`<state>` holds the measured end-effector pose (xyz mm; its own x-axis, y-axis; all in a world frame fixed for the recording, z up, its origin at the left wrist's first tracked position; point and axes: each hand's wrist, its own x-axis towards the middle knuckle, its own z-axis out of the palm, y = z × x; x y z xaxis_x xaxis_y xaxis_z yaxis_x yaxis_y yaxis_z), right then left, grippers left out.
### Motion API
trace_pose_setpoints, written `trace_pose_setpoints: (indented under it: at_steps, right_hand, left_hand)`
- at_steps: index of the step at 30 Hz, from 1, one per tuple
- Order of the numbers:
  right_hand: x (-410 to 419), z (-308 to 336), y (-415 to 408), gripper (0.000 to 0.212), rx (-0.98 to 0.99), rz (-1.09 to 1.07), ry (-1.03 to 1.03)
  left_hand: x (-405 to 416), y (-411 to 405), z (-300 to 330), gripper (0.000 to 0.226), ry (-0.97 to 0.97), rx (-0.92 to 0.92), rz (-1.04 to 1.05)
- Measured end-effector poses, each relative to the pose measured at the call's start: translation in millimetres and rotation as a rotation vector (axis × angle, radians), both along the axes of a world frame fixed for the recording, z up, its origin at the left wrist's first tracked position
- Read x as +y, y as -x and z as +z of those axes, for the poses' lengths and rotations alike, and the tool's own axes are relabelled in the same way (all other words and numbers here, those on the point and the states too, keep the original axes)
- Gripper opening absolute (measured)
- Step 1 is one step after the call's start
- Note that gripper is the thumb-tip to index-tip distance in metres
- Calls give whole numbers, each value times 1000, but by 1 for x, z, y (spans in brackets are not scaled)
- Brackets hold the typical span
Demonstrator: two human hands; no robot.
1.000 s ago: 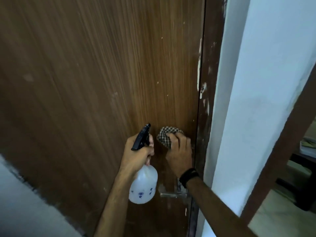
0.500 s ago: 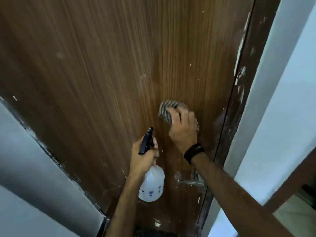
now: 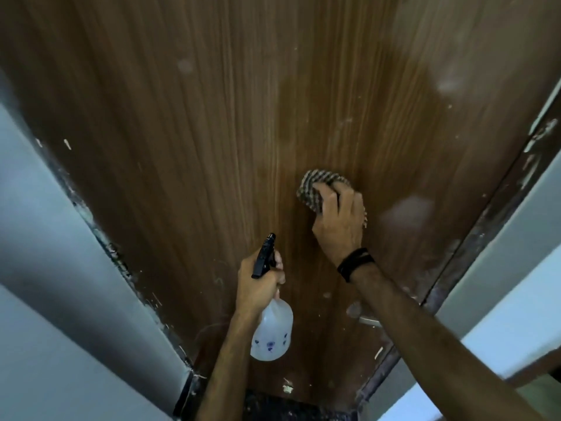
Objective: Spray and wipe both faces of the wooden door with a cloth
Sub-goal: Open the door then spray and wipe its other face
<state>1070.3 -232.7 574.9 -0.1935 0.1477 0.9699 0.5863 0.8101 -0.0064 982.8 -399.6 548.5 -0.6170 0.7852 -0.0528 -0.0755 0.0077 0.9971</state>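
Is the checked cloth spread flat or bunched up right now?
Bunched: the checked cloth sits wadded under the right hand, pressed against the brown wooden door.

The cloth (image 3: 321,189) lies on the door (image 3: 212,123), with the spray bottle (image 3: 271,332) below and left.

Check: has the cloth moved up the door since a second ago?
Yes. The cloth under the right hand has climbed the door, now farther above the handle.

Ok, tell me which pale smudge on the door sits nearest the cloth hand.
The large pale smudge just right of the right hand, not the higher ones.
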Motion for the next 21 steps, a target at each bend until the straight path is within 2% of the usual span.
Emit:
trace_pose_setpoints:
  at_steps: [4, 6, 9, 16, 18, 21]
  right_hand:
    - [-8, -96, 10, 42, -437, 20, -22]
    - [-17, -134, 13, 44, -556, 18, 32]
    - [-28, -137, 31, 40, -469, 7, 117]
    - [-51, -68, 125, 41, -276, 58, 33]
    - [-53, -83, 134, 39, -343, 48, -13]
    - [-49, -136, 127, 38, -676, 109, -110]
  left_hand:
    - [-14, 28, -20, 31, 3, -51, 24]
    - [-23, 44, -31, 30, 6, -67, 44]
    - [-38, 68, -46, 29, 3, -59, 71]
    - [-63, 116, -87, 25, 73, -81, 135]
    - [-69, 122, -100, 25, 91, -106, 135]
    - [-76, 129, -117, 25, 122, -151, 134]
